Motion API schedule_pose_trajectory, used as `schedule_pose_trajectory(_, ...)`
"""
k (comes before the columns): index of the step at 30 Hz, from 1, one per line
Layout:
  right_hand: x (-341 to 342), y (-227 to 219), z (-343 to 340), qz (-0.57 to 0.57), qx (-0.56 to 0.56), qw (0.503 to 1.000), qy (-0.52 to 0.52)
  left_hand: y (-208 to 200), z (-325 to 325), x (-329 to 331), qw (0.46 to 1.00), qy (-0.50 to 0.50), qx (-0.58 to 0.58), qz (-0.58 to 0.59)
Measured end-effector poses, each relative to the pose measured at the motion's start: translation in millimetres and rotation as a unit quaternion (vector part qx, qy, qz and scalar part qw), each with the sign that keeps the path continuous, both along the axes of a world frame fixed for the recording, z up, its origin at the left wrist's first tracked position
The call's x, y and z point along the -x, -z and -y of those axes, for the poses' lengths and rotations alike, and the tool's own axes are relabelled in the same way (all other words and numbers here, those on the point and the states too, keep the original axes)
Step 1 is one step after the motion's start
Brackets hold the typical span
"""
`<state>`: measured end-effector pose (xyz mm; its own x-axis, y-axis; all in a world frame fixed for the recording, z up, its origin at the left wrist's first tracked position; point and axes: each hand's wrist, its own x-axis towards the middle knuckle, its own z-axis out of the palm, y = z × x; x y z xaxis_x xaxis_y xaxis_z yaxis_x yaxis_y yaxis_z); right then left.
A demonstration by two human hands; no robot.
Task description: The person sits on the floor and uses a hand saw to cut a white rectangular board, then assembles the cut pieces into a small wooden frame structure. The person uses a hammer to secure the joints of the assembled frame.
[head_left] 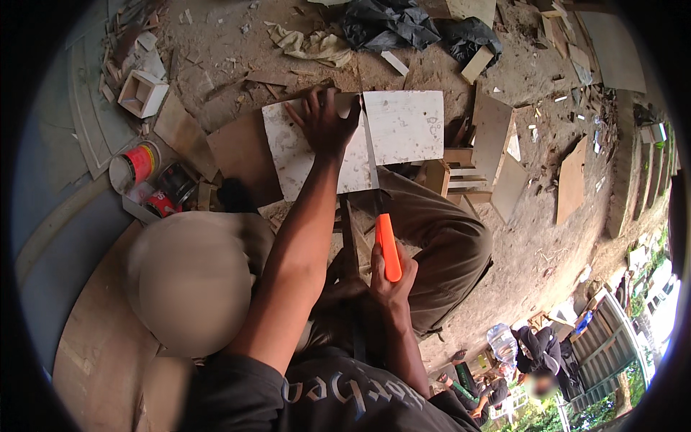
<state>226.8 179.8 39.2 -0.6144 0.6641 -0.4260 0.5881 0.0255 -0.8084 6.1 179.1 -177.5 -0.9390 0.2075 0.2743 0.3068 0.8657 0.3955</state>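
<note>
Your left hand (325, 126) presses down on the white board (299, 162), its fingers spread across the stained surface near the far edge; your right hand (394, 277) is wrapped around the orange handle of the saw (389, 248), fingers curled closed on the grip. The saw's blade points away from you, along the line between the board's left part and its white right part (404, 126); you have the two parts side by side, and I cannot tell whether they are joined anywhere. The board lies in front of you, above your bent leg in brown trousers (453, 241), its left part overlapping a brown panel (243, 155); beyond it on the dirt ground are a cream cloth (309, 47) and black plastic sheeting (389, 25); to your left sit a small open box (142, 93) and a red can (141, 162).
</note>
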Motion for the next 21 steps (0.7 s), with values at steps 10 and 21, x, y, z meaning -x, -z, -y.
schedule_pose_trajectory(10,-14.4,1.4,2.9,0.016,-0.047,0.998,-0.043,-0.4,2.2,-2.3,1.000,0.001,-0.004,0.017)
schedule_pose_trajectory(21,-2.4,1.0,-0.9,0.012,-0.029,0.999,-0.021,2.7,0.3,0.5,1.000,-0.004,-0.005,0.002)
